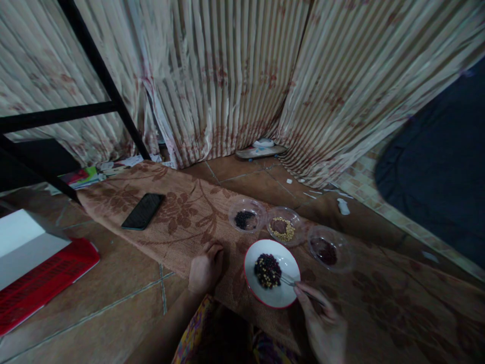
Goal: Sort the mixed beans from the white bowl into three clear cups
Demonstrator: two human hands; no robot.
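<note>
A white bowl with a red rim (291, 298) holds a heap of mixed dark and yellow beans (268, 271). My right hand (322, 318) is closed round a thin metal pronged utensil (288, 281), its tips at the edge of the heap. Left of the bowl, my left hand (206, 268) rests on the cloth with its fingers curled in, and nothing shows in it. Behind the bowl stand three clear plastic cups: one with black beans (244, 219), one with yellow beans (283, 229), and one with dark red beans (324, 251).
A patterned brown cloth (182, 202) covers the long, narrow table. A black phone (143, 211) lies on its left part. On the floor are a red-and-white box (45, 268) at left and a skateboard (261, 151) by the curtain (227, 76). A black metal frame (113, 96) stands at the left end.
</note>
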